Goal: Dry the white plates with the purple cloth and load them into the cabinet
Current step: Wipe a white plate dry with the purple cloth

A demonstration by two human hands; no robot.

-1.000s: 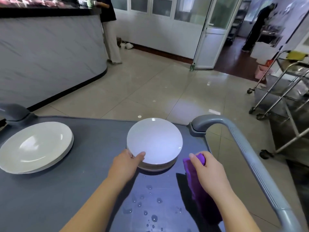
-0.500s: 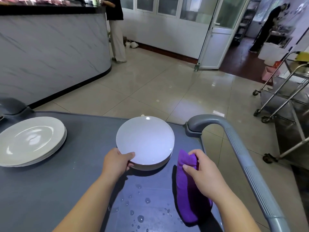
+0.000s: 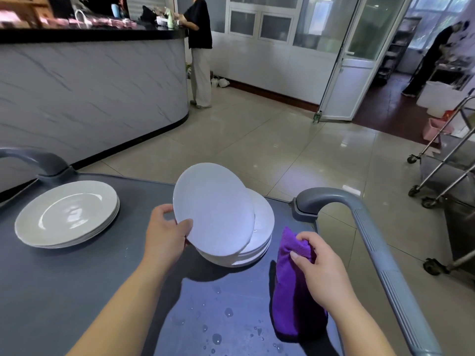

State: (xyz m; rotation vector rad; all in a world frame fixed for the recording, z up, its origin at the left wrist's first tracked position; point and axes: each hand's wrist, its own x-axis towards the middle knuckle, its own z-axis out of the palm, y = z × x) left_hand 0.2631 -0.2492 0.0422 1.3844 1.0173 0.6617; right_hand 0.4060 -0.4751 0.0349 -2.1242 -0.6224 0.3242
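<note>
From the head view, the left hand (image 3: pixel 167 235) is curled on the near-left rim of the top white plate (image 3: pixel 213 209), thumb on its upper face and fingers beneath. The right hand (image 3: pixel 323 273) pinches the upper end of the purple cloth (image 3: pixel 293 291) between thumb and curled fingers. The cloth's lower end appears to rest at the right side of the grey cart top (image 3: pixel 77 291).

Toward the cart's far right edge sits a stack of white plates (image 3: pixel 259 242). The gripped plate is tilted over it, its left side held above the stack. A second stack (image 3: pixel 66 214) lies at the cart's far left. Water droplets (image 3: pixel 216 337) dot the cart's near edge.

The held plate looks plain, glossy and round.
</note>
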